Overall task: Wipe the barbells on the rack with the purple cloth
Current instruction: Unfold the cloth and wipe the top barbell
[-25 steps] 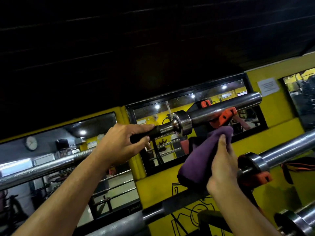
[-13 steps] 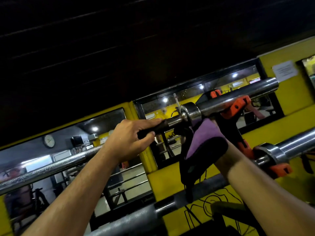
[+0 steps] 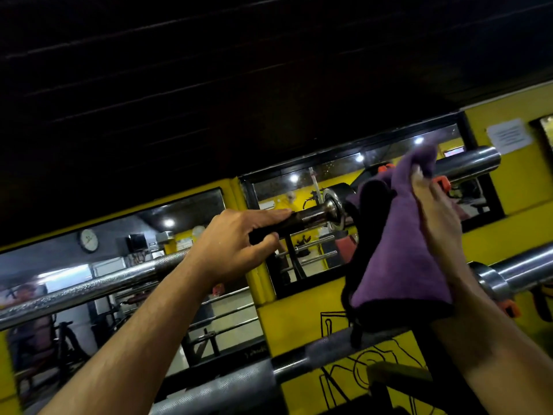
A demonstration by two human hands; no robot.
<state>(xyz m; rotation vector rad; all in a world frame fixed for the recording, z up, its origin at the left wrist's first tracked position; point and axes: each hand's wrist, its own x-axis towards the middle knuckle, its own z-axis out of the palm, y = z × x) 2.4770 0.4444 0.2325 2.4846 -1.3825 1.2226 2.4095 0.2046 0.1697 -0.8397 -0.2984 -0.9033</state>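
Left hand [image 3: 236,244] wrapped round the top barbell [image 3: 89,283] by its collar, right hand [image 3: 437,217] gripping the purple cloth [image 3: 398,259] over the sleeve

A chrome top barbell [image 3: 89,286] slants from lower left to upper right; the purple cloth [image 3: 401,253] drapes over its thick sleeve at right of centre.

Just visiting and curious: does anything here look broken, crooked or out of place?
Nothing stands out. The left hand grips the top barbell while the right hand holds the purple cloth over its sleeve.
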